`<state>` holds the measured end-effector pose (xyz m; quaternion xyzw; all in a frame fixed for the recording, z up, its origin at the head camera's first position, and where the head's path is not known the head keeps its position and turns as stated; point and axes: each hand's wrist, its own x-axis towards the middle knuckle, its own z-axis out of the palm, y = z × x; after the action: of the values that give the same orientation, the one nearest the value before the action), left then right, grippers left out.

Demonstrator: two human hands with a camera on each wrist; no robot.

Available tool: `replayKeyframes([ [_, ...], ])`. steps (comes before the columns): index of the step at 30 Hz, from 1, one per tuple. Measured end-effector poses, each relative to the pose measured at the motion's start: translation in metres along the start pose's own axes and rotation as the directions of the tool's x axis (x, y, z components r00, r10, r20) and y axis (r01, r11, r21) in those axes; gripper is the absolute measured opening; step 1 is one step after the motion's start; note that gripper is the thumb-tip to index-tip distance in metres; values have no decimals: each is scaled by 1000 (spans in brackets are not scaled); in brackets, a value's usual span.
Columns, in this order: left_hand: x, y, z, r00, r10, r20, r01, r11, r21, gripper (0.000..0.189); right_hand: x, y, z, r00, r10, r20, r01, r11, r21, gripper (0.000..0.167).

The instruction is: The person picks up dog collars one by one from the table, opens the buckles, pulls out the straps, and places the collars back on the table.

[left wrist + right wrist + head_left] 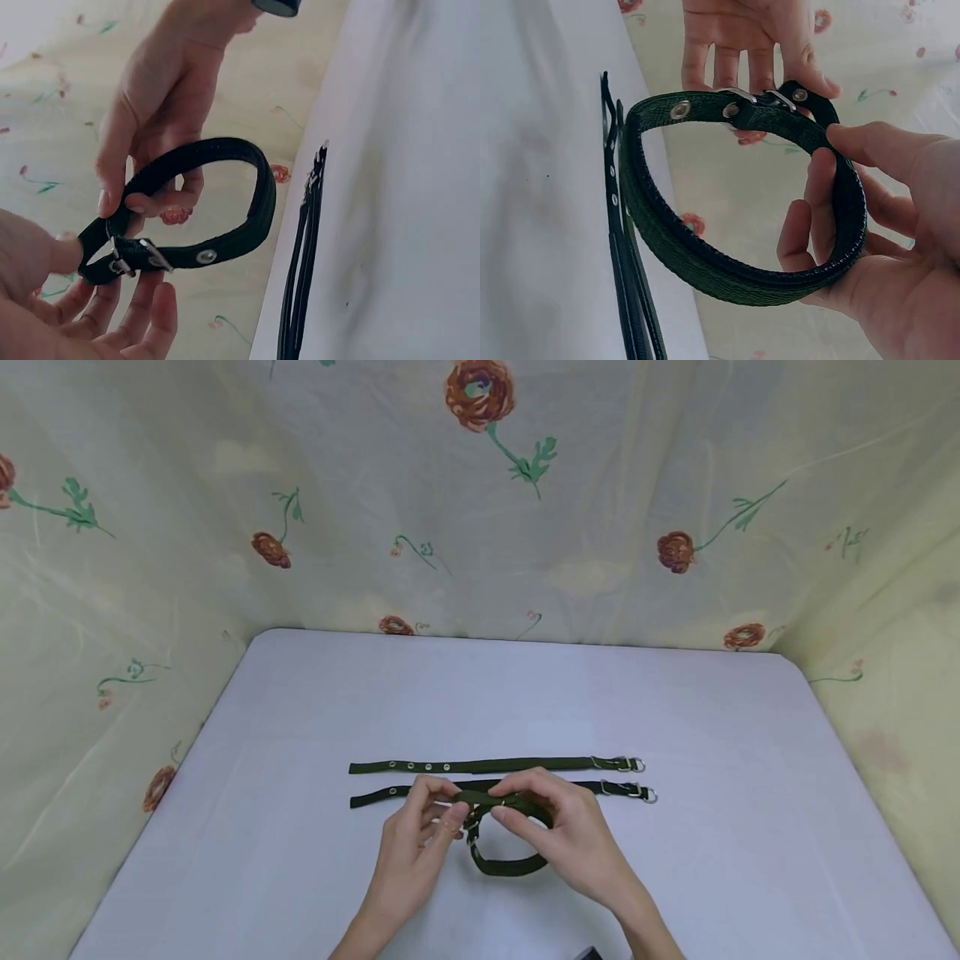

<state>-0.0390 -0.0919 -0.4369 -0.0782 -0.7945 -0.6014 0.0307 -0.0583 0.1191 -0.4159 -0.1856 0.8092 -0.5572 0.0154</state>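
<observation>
A dark green webbing collar (510, 867), fastened into a loop, hangs between both hands above the table. The left hand (416, 843) pinches its loose strap end beside the metal buckle (122, 256), with fingers below the band in the left wrist view. The right hand (570, 835) grips the loop's right side between thumb and fingers. In the right wrist view, metal eyelets (680, 110) show along the collar by the buckle. Two similar collars lie stretched out flat behind the hands: a farther one (525, 766) and a nearer one (367, 800) partly hidden by the fingers.
The collars lie on a white table (300, 710) with rounded far corners. Pale floral cloth (585, 527) hangs around its back and sides. A dark band (277, 6) sits at the right wrist.
</observation>
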Motion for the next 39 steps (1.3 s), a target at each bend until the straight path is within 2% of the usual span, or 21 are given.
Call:
replayKeyframes([
  [4, 1, 1, -2, 999, -1, 40, -2, 997, 82, 21, -1, -2, 2, 999, -30, 19, 31, 998, -58, 20],
  [8, 2, 1, -2, 995, 83, 55, -90, 985, 149, 18, -2, -3, 5, 993, -116, 33, 120, 981, -156, 23],
  [11, 2, 0, 0, 990, 136, 30, -139, 977, 163, 16, -2, -5, 7, 985, -172, 31, 175, 964, -202, 25],
  [13, 1, 1, 1, 989, 146, 1, -144, 976, 165, 16, -2, -5, 8, 983, -182, 25, 183, 959, -216, 25],
  [20, 1, 4, 2, 993, 89, -74, -81, 991, 102, 16, -1, -9, 7, 993, -116, 3, 115, 979, -166, 28],
  [25, 1, 4, -1, 997, 24, -77, -26, 999, -27, 14, -1, -9, 5, 998, -68, -14, 66, 990, -126, 34],
  [31, 1, 3, 0, 997, -60, -41, 51, 980, -192, 16, -3, -6, 0, 998, -57, -38, 53, 994, -96, 27],
  [35, 0, 5, 4, 996, -84, -33, 74, 970, -229, 17, -3, -4, 0, 995, -73, -65, 69, 995, -67, 21],
  [39, 0, 6, 5, 995, -96, -37, 85, 969, -232, 21, -3, -4, -1, 995, -45, -89, 43, 999, -31, 25],
])
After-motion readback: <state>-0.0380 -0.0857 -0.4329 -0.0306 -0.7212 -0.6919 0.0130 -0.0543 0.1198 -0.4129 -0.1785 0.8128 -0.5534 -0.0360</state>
